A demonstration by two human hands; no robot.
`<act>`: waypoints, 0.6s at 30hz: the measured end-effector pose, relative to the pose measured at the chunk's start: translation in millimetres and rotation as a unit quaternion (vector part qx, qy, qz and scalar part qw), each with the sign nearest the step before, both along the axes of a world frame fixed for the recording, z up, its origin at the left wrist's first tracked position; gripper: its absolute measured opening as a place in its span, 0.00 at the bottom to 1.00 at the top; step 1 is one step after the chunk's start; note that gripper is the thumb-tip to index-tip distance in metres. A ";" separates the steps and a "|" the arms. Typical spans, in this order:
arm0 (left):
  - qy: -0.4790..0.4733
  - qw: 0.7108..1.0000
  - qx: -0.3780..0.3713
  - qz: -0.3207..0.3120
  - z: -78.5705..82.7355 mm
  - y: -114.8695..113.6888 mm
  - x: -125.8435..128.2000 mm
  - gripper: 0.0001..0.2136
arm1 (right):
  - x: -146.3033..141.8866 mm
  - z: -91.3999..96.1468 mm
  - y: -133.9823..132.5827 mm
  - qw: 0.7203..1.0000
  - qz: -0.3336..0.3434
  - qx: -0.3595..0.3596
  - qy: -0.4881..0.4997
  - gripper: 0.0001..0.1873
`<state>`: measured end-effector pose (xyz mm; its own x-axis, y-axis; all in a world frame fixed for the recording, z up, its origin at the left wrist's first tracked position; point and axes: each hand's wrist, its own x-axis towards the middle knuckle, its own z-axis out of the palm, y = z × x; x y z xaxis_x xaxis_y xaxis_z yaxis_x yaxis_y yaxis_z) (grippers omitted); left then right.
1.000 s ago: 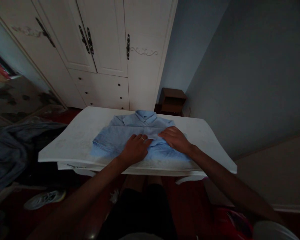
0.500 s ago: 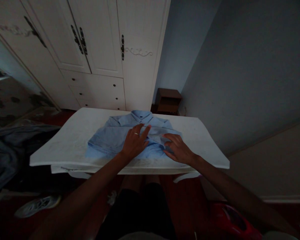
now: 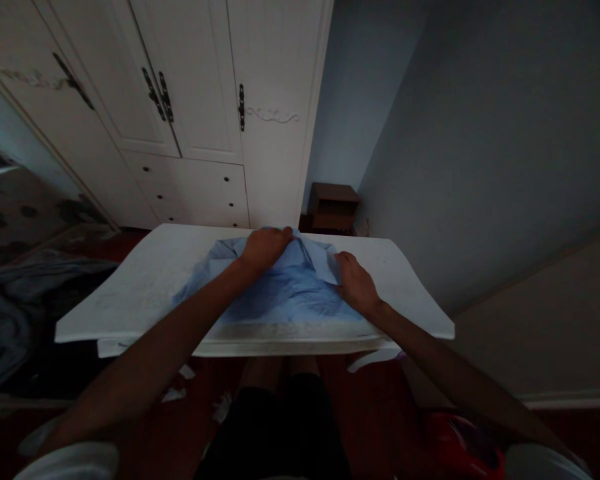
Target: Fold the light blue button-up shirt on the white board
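A light blue collared shirt (image 3: pixel 280 300) lies on a white table (image 3: pixel 130 287), its fabric partly folded and lifted near the far side. My left hand (image 3: pixel 266 249) is closed on the shirt near its collar, which it mostly covers. At the shirt's right side, my right hand (image 3: pixel 356 283) grips a raised flap of the fabric between thumb and fingers. The shirt's near part spreads wrinkled along the table's front edge.
Beyond the table stands a white wardrobe (image 3: pixel 200 120) with dark handles. A small brown cabinet (image 3: pixel 334 205) sits by the wall. Dark clothes (image 3: pixel 10 327) are heaped at the left, and a red object (image 3: pixel 450 443) is on the floor at lower right.
My left hand has moved away from me to the collar and closed on the cloth. My right hand has shifted slightly farther out, and the shirt's folded layer is now lifted and bunched.
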<state>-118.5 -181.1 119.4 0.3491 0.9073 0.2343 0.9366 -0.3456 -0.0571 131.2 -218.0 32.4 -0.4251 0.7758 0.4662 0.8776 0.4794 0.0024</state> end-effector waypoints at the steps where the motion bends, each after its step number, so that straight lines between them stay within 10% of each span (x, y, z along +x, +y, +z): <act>1: 0.015 1.000 -0.001 -0.017 7.3 9.7 -2.5 0.20 | 2.9 6.4 5.7 1.000 -0.011 -0.011 0.003 0.28; 8: 0.042 0.980 -0.073 -0.180 43.1 55.4 -28.9 0.19 | 36.4 72.1 27.3 0.987 0.144 -0.075 0.005 0.17; 12: -0.007 0.940 -0.166 -0.298 37.6 15.0 -38.1 0.14 | 43.8 88.9 3.9 0.976 0.164 -0.142 0.000 0.13; 18: -0.036 0.939 -0.206 -0.274 5.4 -68.7 -61.3 0.06 | 39.9 88.7 -51.8 0.957 0.204 -0.206 0.019 0.13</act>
<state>-179.9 -249.9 124.8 0.7862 0.6152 -0.0574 0.6087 -0.7551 0.2435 171.1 -269.8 121.1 -0.7209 0.6697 0.1784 0.6123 0.7360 -0.2886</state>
